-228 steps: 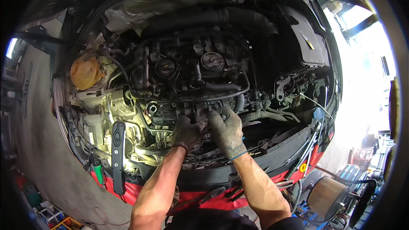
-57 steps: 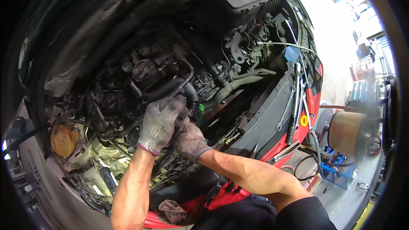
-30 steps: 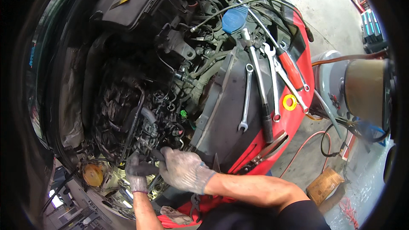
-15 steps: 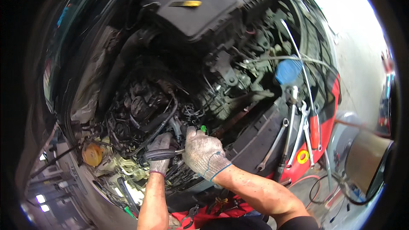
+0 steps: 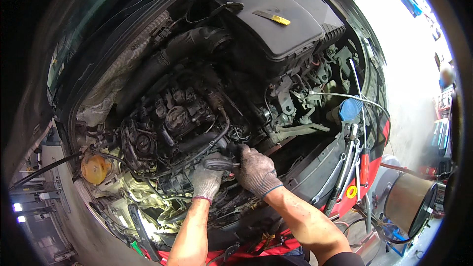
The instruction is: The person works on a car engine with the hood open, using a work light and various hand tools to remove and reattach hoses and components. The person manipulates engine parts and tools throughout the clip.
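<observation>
My left hand (image 5: pixel 205 183), in a grey knitted glove with a dark red cuff, reaches down among the hoses at the front of the engine (image 5: pixel 182 116). Its fingers are hidden. Across the back of that glove lies a black handle-like piece with a rounded end (image 5: pixel 217 163); its other end runs to my right hand. My right hand (image 5: pixel 257 173), in a soiled grey glove with a blue cuff, is closed around it just right of the left hand. The fingertips and whatever they press against below cannot be made out. A dark curved pipe (image 5: pixel 225 124) passes just beyond both hands.
A black airbox (image 5: pixel 271 17) bears a yellow-marked blade (image 5: pixel 273 17). Wrenches (image 5: pixel 345 167), a red-handled screwdriver (image 5: pixel 364 165) and a yellow ring (image 5: pixel 351 191) lie along the right front edge, near a blue cap (image 5: pixel 350 109). An orange-yellow reservoir (image 5: pixel 96 169) sits left.
The whole view has shifted, so the engine bay sits further right. My hands stay together at much the same spot on the engine. A green piece beside my right hand is now out of sight.
</observation>
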Tool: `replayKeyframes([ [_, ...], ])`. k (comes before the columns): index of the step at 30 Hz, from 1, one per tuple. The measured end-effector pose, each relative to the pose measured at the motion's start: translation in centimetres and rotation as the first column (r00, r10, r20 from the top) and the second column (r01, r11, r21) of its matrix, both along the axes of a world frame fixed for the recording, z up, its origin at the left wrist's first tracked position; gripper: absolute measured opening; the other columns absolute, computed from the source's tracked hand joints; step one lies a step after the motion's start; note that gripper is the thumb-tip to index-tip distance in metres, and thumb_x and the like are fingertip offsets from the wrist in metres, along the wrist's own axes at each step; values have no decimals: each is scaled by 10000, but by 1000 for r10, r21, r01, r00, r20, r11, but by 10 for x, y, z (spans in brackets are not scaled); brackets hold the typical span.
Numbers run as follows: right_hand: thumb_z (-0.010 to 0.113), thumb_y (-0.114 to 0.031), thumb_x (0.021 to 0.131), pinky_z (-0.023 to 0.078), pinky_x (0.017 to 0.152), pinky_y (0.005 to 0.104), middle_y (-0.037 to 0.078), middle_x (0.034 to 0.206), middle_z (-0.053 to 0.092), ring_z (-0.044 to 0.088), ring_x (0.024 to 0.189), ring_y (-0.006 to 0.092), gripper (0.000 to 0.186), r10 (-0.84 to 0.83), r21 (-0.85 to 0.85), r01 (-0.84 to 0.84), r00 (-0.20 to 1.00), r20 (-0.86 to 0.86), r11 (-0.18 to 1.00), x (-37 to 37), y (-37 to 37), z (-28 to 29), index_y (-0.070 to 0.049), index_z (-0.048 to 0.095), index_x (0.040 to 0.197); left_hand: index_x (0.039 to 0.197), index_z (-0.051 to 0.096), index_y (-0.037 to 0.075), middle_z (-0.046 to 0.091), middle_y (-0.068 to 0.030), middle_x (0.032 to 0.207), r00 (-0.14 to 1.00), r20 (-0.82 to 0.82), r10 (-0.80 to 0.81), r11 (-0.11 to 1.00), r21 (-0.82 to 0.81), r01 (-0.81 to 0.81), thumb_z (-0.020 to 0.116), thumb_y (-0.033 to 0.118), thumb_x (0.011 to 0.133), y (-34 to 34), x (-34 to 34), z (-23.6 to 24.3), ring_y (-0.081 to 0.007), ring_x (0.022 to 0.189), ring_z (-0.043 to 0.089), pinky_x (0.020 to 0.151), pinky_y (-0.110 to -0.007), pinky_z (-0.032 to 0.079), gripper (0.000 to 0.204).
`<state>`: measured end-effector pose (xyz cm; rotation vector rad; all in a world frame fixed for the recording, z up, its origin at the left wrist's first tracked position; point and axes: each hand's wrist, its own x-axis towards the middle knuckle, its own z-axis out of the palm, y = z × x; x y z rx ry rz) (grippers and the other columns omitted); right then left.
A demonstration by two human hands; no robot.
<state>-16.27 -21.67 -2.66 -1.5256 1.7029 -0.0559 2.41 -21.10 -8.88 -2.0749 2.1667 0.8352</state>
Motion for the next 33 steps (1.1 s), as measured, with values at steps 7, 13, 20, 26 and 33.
replayKeyframes([
  [7,735,-336,851,556,893,499,248,1152,673,683,1049,415,614,9,-21,-8,1000,15,1000,2,5,4,-43,507,1340,1191,721,159,753,-108,1124,978,-188,92,987,-112,-114,712,297,882,17,23,-32,-309,1083,708,946,-396,550,339],
  [13,708,-298,869,563,859,510,258,1153,666,694,1005,418,596,-26,-62,29,999,46,998,4,15,-9,-51,481,1361,1202,716,150,753,-122,1066,956,-233,179,968,-132,-214,696,327,893,17,8,-12,-340,1037,710,908,-411,557,356],
  [20,691,-283,881,568,858,502,247,1155,665,695,1014,414,589,-45,-89,51,996,73,995,3,22,-14,-46,464,1371,1190,714,136,749,-143,1025,921,-301,249,961,-38,-272,698,396,905,12,-3,8,-333,977,719,861,-411,559,386],
  [26,678,-303,901,558,867,520,273,1151,668,684,1024,439,577,-61,-27,63,996,69,998,11,21,-19,-34,464,1365,1184,711,128,748,-150,1040,949,-236,209,964,-111,-240,708,394,903,15,4,-6,-338,997,715,855,-407,553,387],
  [33,647,-268,934,562,905,495,256,1219,652,696,1054,413,536,-42,119,33,996,77,992,10,17,-26,3,455,1354,1136,711,-1,724,-106,1049,750,-580,317,915,-21,-403,495,330,1041,16,13,8,-253,968,682,898,-351,524,407],
])
